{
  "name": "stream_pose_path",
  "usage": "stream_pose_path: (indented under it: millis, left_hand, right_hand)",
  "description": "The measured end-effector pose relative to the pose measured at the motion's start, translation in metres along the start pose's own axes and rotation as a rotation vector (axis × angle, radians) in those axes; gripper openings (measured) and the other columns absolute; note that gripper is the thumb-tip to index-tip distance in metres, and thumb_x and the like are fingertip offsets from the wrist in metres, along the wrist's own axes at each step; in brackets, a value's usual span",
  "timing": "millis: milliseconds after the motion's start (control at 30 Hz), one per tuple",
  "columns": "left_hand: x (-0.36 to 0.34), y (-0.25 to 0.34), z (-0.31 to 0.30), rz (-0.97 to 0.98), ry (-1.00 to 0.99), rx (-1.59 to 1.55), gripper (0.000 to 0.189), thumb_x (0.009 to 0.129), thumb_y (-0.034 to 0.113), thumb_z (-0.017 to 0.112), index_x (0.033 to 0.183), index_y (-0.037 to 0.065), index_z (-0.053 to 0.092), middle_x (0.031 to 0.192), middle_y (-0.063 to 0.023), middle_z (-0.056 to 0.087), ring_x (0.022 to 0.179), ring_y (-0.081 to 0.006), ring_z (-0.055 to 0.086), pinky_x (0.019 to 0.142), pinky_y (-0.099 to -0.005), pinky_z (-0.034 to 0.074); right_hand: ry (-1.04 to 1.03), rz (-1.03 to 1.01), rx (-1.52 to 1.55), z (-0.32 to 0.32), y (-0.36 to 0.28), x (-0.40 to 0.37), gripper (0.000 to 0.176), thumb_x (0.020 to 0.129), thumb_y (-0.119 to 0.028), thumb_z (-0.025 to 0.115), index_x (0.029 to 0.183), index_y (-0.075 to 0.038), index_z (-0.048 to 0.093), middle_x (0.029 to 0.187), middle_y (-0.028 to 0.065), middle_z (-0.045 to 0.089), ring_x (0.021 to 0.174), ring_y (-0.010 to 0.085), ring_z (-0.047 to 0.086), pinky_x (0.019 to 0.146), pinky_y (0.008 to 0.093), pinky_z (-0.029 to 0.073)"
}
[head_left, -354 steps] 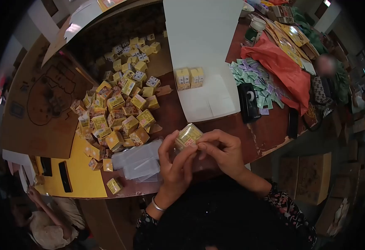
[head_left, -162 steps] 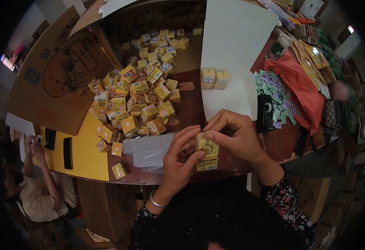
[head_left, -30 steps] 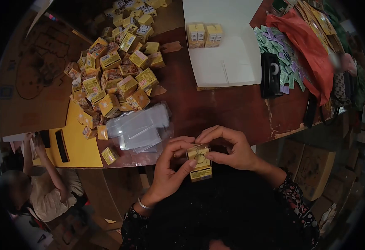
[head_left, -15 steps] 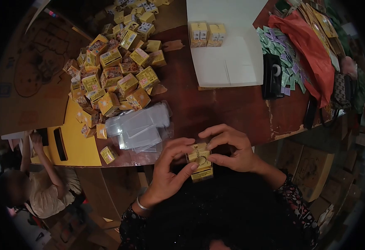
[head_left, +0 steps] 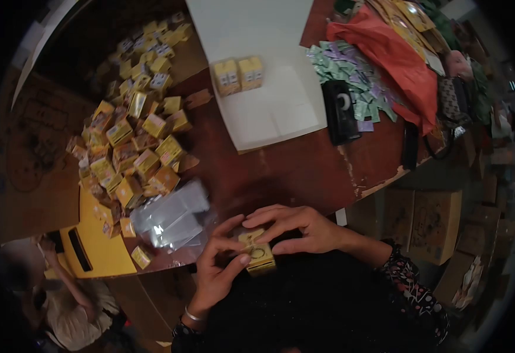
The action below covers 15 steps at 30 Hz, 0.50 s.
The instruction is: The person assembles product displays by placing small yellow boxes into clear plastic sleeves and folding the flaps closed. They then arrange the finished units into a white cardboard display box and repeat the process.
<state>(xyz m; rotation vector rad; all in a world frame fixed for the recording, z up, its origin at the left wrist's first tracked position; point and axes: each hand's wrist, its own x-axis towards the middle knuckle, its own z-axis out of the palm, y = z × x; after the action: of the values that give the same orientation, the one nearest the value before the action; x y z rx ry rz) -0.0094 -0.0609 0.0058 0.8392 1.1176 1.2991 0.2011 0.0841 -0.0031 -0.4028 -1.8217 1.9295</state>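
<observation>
Yellow and small, a printed box (head_left: 262, 254) is sitting between the person's two hands, in front of dark clothing and on the person's side of the white carton (head_left: 281, 123). The left hand (head_left: 219, 269) is grasping it, the thumb pressing near its front edge and the fingers curling along its left side. The right hand (head_left: 303, 228) is bending its fingers over the far end, the thumb lying by the right side; whether it is gripping or merely touching, I cannot tell.

Inside the white carton, two blocks of little boxes (head_left: 228, 77) are standing side by side near the left wall. Left of the carton, a heap of yellow boxes (head_left: 120, 133) is spreading over the reddish-brown table (head_left: 257, 176). Clear plastic sleeves (head_left: 166, 220) are lying between that heap and the person, left of and nearer than the carton. Right of the carton, a black case (head_left: 341, 112) is resting beside green and purple sachets (head_left: 363, 88), which a red bag (head_left: 390, 62) is partly covering.
</observation>
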Motion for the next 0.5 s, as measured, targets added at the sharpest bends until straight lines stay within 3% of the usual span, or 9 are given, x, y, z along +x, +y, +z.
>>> stream_pose_path:
  millis: [33,133,233,367,467,500]
  left_hand:
    - [0.002,0.001,0.0,-0.021,-0.008,0.002,0.02,0.095,0.001,0.07,0.112,0.002,0.06,0.153,-0.0217,0.045,0.131,-0.025,0.057,0.103,-0.0359,0.053]
    - [0.002,0.008,0.0,-0.133,0.032,-0.037,0.018,0.094,0.001,0.071,0.109,0.001,0.061,0.15,-0.0245,0.049,0.132,-0.0273,0.056,0.106,-0.039,0.051]
    - [0.006,0.007,-0.004,-0.002,0.053,0.044,0.017,0.092,0.001,0.073,0.105,0.001,0.062,0.148,-0.025,0.051,0.133,-0.0302,0.056,0.11,-0.0423,0.047]
    - [0.018,0.012,0.003,0.152,0.072,0.136,0.017,0.09,-0.001,0.074,0.103,0.001,0.063,0.146,-0.0251,0.051,0.135,-0.0338,0.055,0.113,-0.0448,0.044]
    - [0.022,0.014,0.005,0.176,0.052,0.196,0.017,0.09,-0.002,0.074,0.103,0.001,0.063,0.146,-0.0247,0.051,0.136,-0.0345,0.054,0.114,-0.045,0.043]
    - [0.023,0.014,0.006,0.18,0.046,0.204,0.017,0.09,-0.002,0.074,0.103,0.001,0.063,0.146,-0.0245,0.051,0.136,-0.0342,0.054,0.114,-0.045,0.043]
  right_hand:
    - [0.05,0.042,-0.023,-0.005,-0.016,0.0,0.032,0.09,-0.006,0.077,0.121,-0.006,0.073,0.129,0.0116,0.069,0.136,0.0267,0.053,0.107,0.0414,0.049]
    - [0.672,0.057,-0.186,-0.055,-0.016,-0.015,0.029,0.094,-0.011,0.072,0.121,-0.001,0.071,0.135,0.015,0.064,0.119,0.0226,0.062,0.099,0.0363,0.053]
    - [1.213,0.109,-0.344,-0.125,0.002,-0.022,0.021,0.098,-0.018,0.067,0.104,0.001,0.074,0.133,0.0118,0.063,0.096,0.0136,0.066,0.077,0.0275,0.053]
    - [1.013,0.277,-0.628,-0.173,0.032,-0.044,0.022,0.096,-0.021,0.072,0.092,0.001,0.073,0.13,0.0114,0.064,0.098,0.0141,0.065,0.069,0.0272,0.051]
    - [0.957,0.2,-0.524,-0.187,0.061,-0.05,0.019,0.094,-0.017,0.073,0.097,0.001,0.073,0.124,0.0175,0.069,0.109,0.0176,0.066,0.084,0.0296,0.055]
    - [0.978,0.221,-0.423,-0.186,0.06,-0.049,0.018,0.094,-0.018,0.073,0.096,0.0,0.072,0.126,0.0169,0.067,0.108,0.0172,0.066,0.082,0.0292,0.056]
